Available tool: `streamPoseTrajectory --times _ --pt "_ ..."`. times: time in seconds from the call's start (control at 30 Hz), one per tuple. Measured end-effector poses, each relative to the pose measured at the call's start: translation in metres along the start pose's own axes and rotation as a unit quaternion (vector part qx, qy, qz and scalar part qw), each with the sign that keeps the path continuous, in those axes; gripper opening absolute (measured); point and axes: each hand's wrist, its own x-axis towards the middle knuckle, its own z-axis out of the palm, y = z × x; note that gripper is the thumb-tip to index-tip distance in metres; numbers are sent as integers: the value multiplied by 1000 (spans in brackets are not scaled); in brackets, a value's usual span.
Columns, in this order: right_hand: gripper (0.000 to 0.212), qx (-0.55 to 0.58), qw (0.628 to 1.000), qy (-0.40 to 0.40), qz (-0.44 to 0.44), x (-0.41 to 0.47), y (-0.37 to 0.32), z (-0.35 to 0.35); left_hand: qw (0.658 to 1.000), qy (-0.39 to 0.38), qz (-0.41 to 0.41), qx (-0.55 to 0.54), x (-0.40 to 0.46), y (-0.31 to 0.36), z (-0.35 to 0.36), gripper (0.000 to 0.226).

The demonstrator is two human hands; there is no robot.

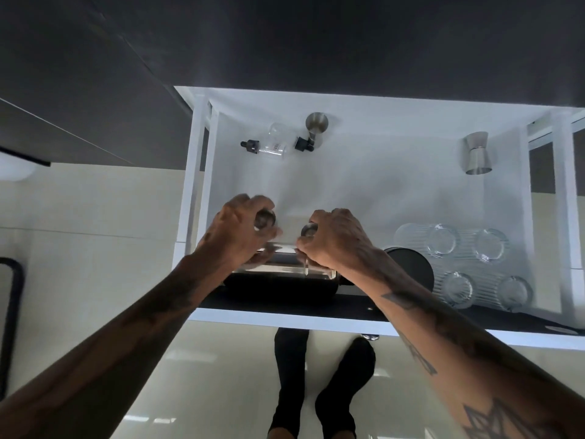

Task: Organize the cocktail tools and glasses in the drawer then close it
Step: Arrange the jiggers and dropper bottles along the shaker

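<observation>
The white drawer stands pulled open across the middle of the frame, and at its near left edge both hands curl closed around small shiny metal pieces, the left hand on one and the right hand on another, just above a dark, glass-topped object I cannot identify. Ribbed glasses lie clustered at the lower right beside a black round container. Toward the back sit a jigger at the upper right, another jigger and two clear dropper bottles at the upper left.
</observation>
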Motion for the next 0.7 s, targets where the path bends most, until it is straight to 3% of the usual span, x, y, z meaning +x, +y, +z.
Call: streamPoseTrajectory --times 0.1,0.27,0.4,0.5,0.7 --pt "47 15 1000 -1 -2 5 -2 -13 999 -28 3 -20 -11 -4 6 45" --pt "46 -32 960 272 -51 49 -22 -51 999 -6 12 -29 -10 -8 8 45" --pt "38 -100 964 241 -50 90 -31 -61 999 26 -24 -36 -11 -12 1 52" --pt "33 -84 971 217 -55 99 -21 -52 997 52 -42 -49 -9 -16 -5 48" --pt "29 -47 958 251 -132 81 0 -34 992 62 -74 -78 7 -16 -16 40"
